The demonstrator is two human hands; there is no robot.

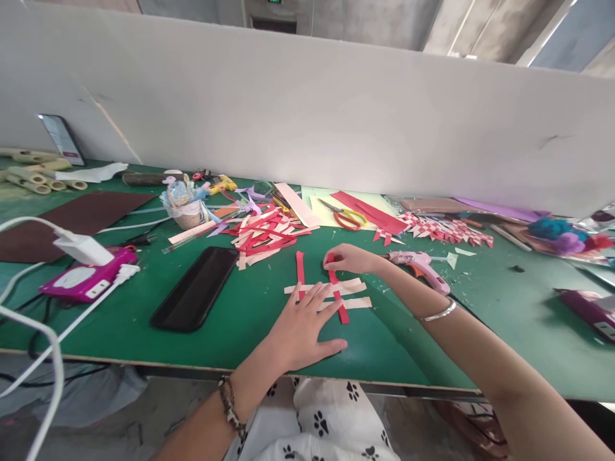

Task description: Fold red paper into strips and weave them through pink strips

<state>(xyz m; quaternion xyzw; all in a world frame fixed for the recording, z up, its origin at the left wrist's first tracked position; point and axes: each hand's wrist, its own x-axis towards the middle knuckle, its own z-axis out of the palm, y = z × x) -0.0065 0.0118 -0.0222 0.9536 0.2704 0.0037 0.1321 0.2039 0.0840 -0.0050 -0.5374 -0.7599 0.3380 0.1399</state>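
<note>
On the green table, two red paper strips cross two pale pink paper strips [355, 303] in a small lattice. My left hand [300, 330] lies flat over the lower left of the lattice, fingers spread across the strips. Part of the left red strip [300, 266] is hidden under its fingers. My right hand [348, 259] pinches the upper end of the right red strip [343, 314] between thumb and fingers. Behind the hands lies a tangled heap of red and pale strips [269, 234]. A pink glue gun [423, 266] rests just right of my right hand.
A black phone [196, 288] lies left of the lattice, near a magenta power strip [91, 275] with white cables. Yellow-handled scissors [350, 219] rest on paper sheets at the back. Woven red-and-white pieces [446, 229] lie further right. A white partition [307, 115] borders the table's back.
</note>
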